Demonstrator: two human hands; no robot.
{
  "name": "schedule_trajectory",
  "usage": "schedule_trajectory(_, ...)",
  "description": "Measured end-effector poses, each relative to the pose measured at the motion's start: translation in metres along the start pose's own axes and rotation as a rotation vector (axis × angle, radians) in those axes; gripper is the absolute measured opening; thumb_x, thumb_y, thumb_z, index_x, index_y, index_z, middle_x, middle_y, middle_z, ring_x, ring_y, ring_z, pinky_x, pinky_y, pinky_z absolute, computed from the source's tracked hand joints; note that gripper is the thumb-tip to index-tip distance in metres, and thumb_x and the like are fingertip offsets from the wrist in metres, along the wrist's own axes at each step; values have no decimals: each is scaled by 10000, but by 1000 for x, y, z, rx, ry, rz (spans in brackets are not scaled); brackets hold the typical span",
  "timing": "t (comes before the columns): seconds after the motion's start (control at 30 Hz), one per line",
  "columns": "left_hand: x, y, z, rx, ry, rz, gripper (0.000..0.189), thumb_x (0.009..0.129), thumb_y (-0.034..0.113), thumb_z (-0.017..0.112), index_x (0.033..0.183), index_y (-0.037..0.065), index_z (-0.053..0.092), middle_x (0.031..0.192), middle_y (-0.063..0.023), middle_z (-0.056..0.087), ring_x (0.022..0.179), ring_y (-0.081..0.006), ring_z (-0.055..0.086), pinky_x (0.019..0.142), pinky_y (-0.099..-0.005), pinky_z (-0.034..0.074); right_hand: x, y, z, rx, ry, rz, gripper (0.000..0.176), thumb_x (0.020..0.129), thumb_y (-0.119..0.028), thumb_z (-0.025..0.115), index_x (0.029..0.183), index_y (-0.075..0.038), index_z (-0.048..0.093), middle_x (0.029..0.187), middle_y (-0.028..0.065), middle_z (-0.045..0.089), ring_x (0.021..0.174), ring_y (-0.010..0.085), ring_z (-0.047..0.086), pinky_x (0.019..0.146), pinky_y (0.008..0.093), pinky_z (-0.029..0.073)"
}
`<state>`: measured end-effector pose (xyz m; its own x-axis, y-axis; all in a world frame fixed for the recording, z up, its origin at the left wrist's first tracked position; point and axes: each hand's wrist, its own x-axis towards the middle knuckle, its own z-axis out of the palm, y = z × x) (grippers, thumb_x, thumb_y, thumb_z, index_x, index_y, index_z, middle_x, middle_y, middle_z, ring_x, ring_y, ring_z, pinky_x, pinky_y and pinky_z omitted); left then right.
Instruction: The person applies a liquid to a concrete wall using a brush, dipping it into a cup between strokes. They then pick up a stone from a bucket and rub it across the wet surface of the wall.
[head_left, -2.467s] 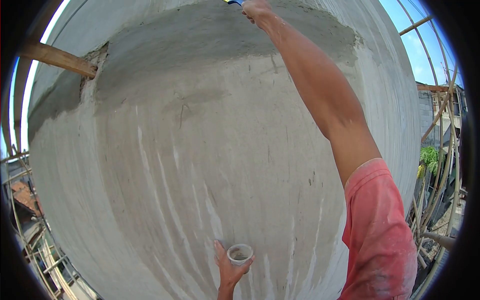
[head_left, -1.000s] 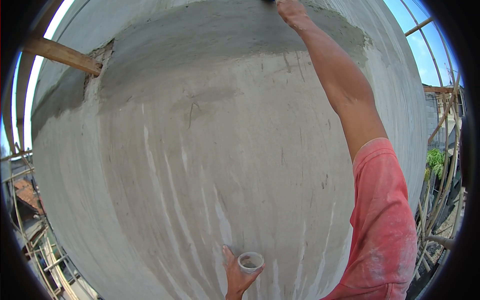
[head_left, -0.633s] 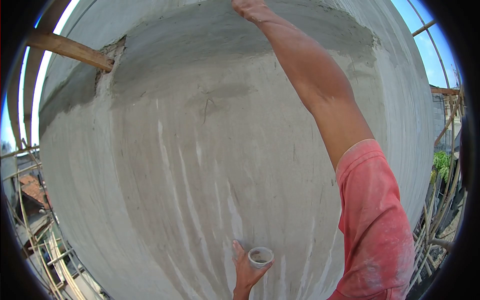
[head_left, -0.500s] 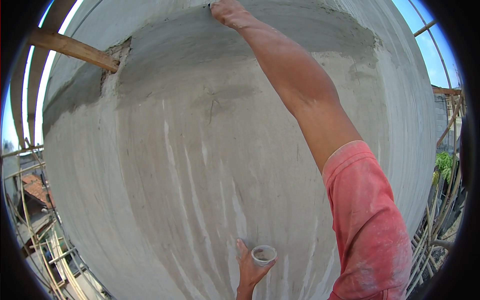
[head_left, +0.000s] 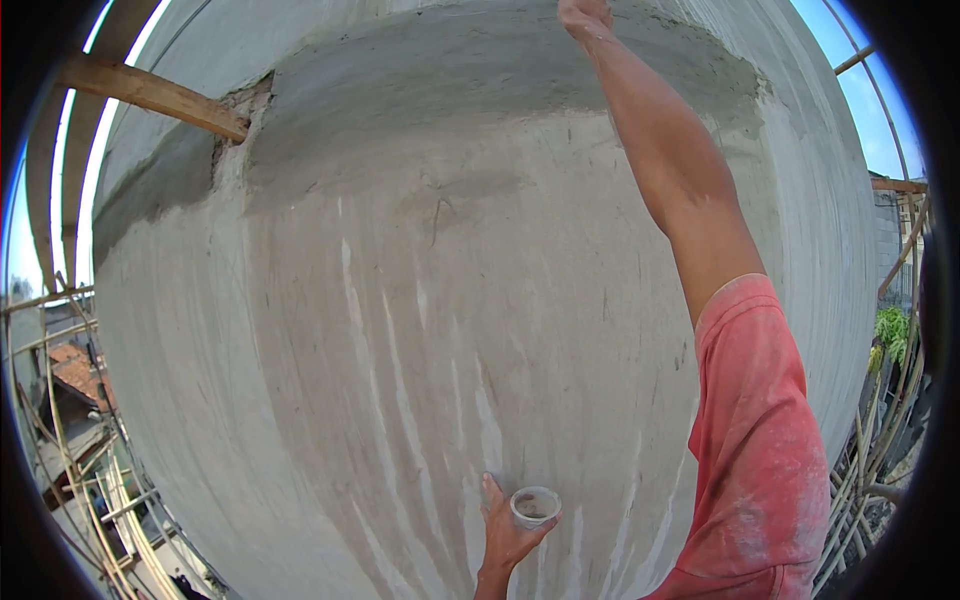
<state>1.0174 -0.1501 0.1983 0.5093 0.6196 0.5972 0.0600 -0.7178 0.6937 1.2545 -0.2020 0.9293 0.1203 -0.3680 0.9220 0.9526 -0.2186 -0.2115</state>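
At the bottom centre my left hand (head_left: 508, 535) holds a small clear cup (head_left: 535, 507) with some grey material in it, close to the wall. My right arm, in a red sleeve, reaches up to the top edge of the view. There my right hand (head_left: 586, 14) is closed against the wall's darker, wet-looking grey band (head_left: 430, 75); what it holds is hidden. Lower down, the grey wall (head_left: 330, 330) is paler, with light vertical streaks.
A wooden beam (head_left: 155, 92) juts from a rough hole in the wall at upper left. Bamboo poles (head_left: 130, 520) and a tiled roof (head_left: 78, 372) lie at left. More bamboo (head_left: 868, 470) and a green plant (head_left: 891, 330) are at right.
My right hand has moved to the right along the top of the wall. My left hand and the cup sit slightly further right in view, as the whole view has shifted a little.
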Motion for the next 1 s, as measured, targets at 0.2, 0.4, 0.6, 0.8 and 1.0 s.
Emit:
schedule_trajectory(0.2,0,7,-7,54,-42,-27,641,608,489,796,1022,27,636,1454,-360,53,1384,-446,31,1006,-682,145,-55,-45,33,-141,13,-425,274,873,-162,414,1017,-42,614,1051,169,618,1007,329,582,839,452,472)
schedule_trajectory(0.4,-1,-2,-3,66,-57,-26,638,626,503,776,1027,27,635,1462,-347,50,1385,-445,27,1011,-686,105,-73,-133,59,-215,-162,-823,230,840,-151,463,898,-68,670,813,138,673,776,295,660,674,419,531)
schedule_trajectory(0.6,0,2,-5,67,-81,-54,671,620,510,778,1059,28,620,1466,-340,41,1386,-443,24,1006,-692,101,-119,-161,-16,-203,-83,-861,287,918,-128,427,1150,-44,574,1044,183,625,997,315,625,784,415,539)
schedule_trajectory(0.8,-1,-6,-3,51,-61,-23,668,616,507,784,1044,21,621,1462,-349,35,1384,-448,22,1004,-694,105,-46,-75,29,-307,-43,-664,235,841,-190,476,896,-69,670,830,142,674,801,284,661,655,406,529)
schedule_trajectory(1.0,-1,-2,-2,58,-67,6,680,620,506,783,1055,13,611,1455,-363,31,1383,-453,6,1003,-693,104,-29,-21,21,-439,206,-574,211,825,-181,488,811,-93,679,851,125,670,842,282,642,715,415,506)
